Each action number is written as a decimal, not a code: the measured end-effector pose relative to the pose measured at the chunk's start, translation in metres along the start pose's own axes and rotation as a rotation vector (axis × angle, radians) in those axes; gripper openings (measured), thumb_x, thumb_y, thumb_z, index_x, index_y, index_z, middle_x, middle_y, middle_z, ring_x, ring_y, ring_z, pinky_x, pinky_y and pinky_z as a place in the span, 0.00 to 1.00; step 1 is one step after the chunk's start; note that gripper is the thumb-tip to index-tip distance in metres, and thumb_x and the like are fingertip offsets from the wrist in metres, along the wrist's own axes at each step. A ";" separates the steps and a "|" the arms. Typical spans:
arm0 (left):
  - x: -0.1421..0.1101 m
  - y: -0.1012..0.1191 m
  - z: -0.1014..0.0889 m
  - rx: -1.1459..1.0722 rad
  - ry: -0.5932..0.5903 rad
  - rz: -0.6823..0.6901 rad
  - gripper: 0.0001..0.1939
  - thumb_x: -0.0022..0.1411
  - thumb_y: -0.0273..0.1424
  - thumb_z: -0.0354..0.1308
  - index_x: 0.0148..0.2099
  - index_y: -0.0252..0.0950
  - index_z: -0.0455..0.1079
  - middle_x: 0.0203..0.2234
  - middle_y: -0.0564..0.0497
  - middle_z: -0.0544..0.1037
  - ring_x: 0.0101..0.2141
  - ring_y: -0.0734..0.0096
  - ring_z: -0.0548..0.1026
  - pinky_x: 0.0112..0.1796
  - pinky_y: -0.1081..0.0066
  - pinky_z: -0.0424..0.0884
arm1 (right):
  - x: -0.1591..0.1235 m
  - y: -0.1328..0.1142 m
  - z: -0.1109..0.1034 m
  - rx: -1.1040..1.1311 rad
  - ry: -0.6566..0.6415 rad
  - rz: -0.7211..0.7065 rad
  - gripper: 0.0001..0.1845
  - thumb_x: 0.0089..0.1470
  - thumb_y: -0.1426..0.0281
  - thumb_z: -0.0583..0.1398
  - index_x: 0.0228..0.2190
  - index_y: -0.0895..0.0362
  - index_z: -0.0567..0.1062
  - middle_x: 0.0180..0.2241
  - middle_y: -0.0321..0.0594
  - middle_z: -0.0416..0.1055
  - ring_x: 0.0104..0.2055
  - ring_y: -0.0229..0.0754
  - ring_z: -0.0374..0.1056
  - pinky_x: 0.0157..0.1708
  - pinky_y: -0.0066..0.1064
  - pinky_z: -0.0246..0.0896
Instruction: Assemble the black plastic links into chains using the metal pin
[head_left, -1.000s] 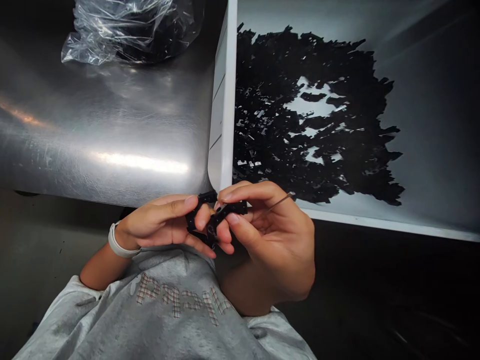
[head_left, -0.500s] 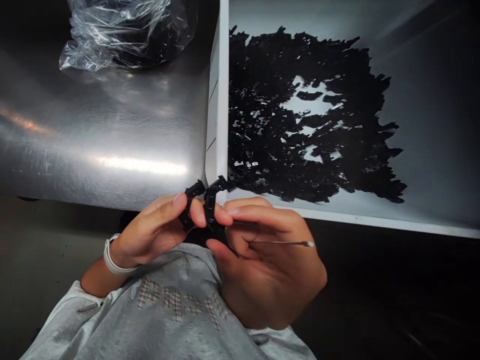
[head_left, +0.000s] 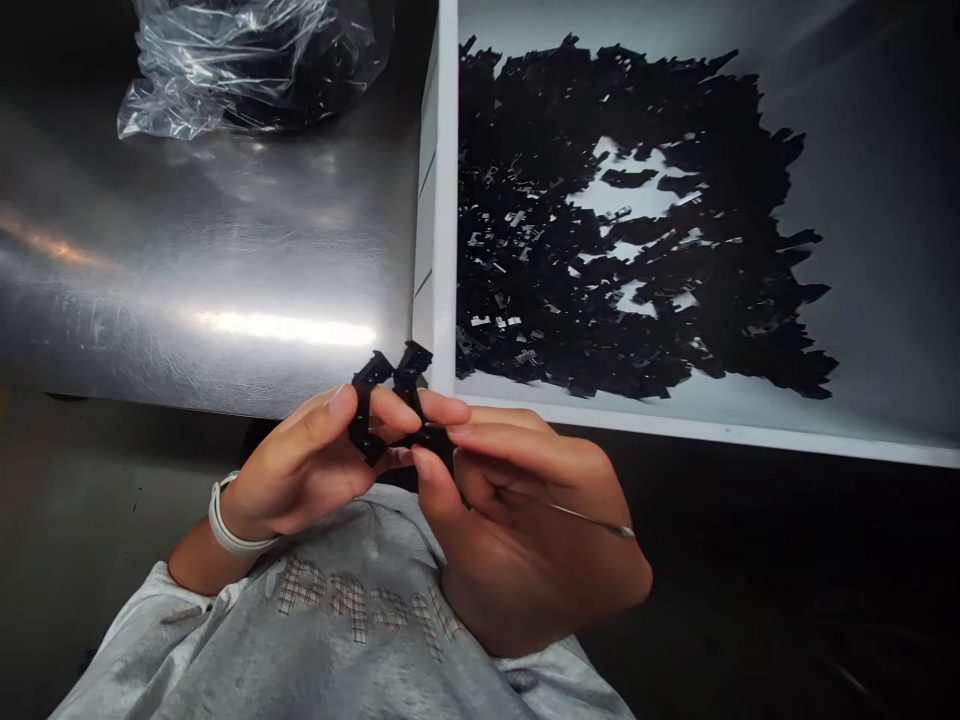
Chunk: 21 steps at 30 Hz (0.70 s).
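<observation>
My left hand (head_left: 311, 460) pinches a small black plastic part (head_left: 364, 410) between thumb and fingers, close to my chest. Right beside it, a second black plastic part (head_left: 409, 375) stands between the fingertips of both hands; my right hand (head_left: 536, 520) grips its lower end with thumb and forefinger. A thin metal tool (head_left: 589, 517) with a small pale tip lies across my right palm, its other end hidden under the curled fingers. Whether the two black parts touch each other I cannot tell.
A white bin (head_left: 448, 200) to the right holds a large heap of black plastic parts (head_left: 540, 290). On the metal table (head_left: 225, 240) at left lies a clear plastic bag (head_left: 247, 70) with dark contents. The table's front edge runs just beyond my hands.
The second black part has turned more upright and shifted left, nearer the first. My right thumb has moved up to the part, and the thin tool's tip has swung down.
</observation>
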<state>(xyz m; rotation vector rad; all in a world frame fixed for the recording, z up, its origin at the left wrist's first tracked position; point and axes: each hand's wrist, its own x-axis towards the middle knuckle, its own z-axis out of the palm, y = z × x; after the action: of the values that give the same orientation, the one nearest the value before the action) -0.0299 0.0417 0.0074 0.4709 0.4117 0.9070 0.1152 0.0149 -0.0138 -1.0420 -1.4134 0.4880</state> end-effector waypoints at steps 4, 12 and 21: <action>0.000 0.000 0.000 0.007 0.014 0.027 0.12 0.70 0.43 0.61 0.41 0.48 0.85 0.44 0.56 0.86 0.45 0.65 0.84 0.53 0.66 0.77 | 0.006 -0.003 0.001 -0.058 -0.032 -0.087 0.21 0.55 0.82 0.68 0.48 0.54 0.77 0.37 0.38 0.81 0.38 0.41 0.80 0.30 0.28 0.77; 0.001 0.000 0.002 -0.046 0.026 0.023 0.10 0.70 0.40 0.64 0.41 0.44 0.85 0.43 0.60 0.86 0.42 0.79 0.83 0.45 0.83 0.77 | 0.006 -0.007 0.006 -0.183 -0.006 -0.201 0.17 0.54 0.83 0.68 0.45 0.61 0.80 0.37 0.45 0.84 0.36 0.42 0.81 0.30 0.27 0.77; -0.001 0.000 -0.005 -0.010 -0.010 0.010 0.13 0.72 0.43 0.59 0.42 0.47 0.85 0.46 0.59 0.85 0.48 0.67 0.84 0.49 0.70 0.81 | 0.003 -0.007 0.004 -0.127 -0.010 -0.069 0.22 0.56 0.81 0.67 0.51 0.54 0.77 0.37 0.35 0.84 0.20 0.33 0.70 0.22 0.27 0.73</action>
<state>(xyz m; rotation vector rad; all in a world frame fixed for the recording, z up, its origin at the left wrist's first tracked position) -0.0331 0.0420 0.0029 0.4681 0.3958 0.9161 0.1100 0.0152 -0.0066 -1.0899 -1.4997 0.3571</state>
